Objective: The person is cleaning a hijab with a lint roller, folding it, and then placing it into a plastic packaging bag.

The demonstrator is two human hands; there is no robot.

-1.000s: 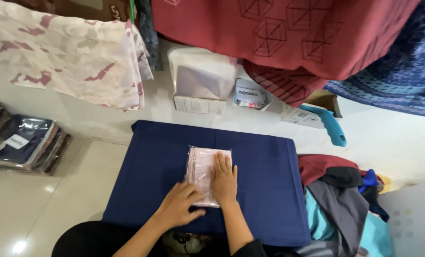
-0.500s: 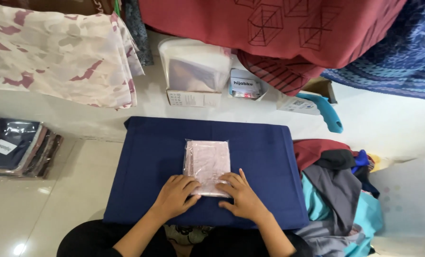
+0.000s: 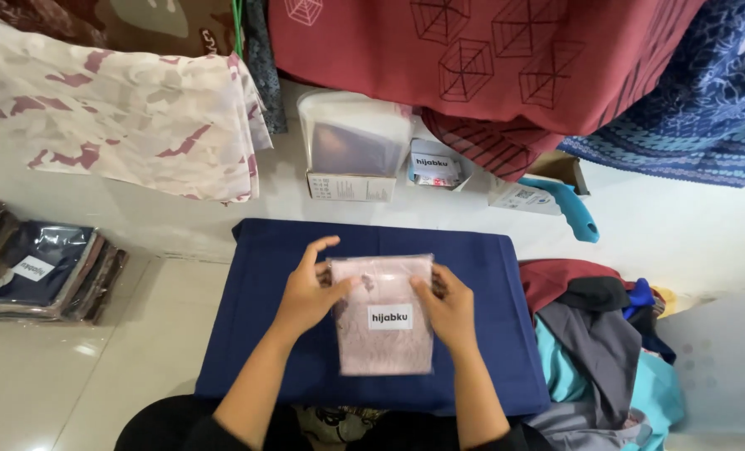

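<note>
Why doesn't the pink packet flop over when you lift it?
The pink packet probably bends only a little, because folded cloth fills the clear wrap flat. It is likely light: the left hand and right hand hold it up by its side edges. The shiny wrap may feel slippery, so it could slide on the blue cloth.

1. Packet: pale pink, white label.
2. Mat: plain navy.
3. Hanging cloth: dark red, black web lines.
4. Draped fabric: cream, maroon blotches.
5. Right cloth: blue, patterned.
</note>
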